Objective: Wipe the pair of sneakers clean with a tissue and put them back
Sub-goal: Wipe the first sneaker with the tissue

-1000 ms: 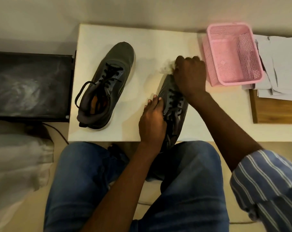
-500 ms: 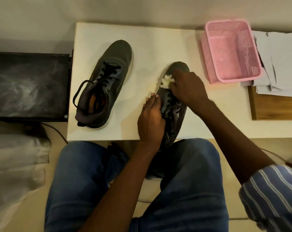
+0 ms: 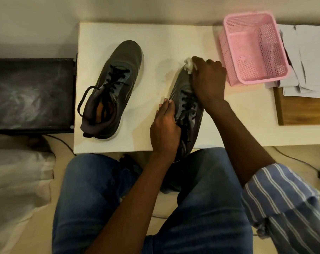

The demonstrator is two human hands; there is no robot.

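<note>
My right hand [image 3: 208, 81] reaches forward, fingers bunched round tissue [image 3: 189, 66] at shoe [image 3: 187, 107] toe; left hand [image 3: 164, 129] grips its side.

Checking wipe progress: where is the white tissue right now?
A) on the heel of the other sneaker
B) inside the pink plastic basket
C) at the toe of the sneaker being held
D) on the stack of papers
C: the right hand presses the crumpled white tissue against the toe of the dark grey lace-up sneaker that the left hand steadies.
</note>
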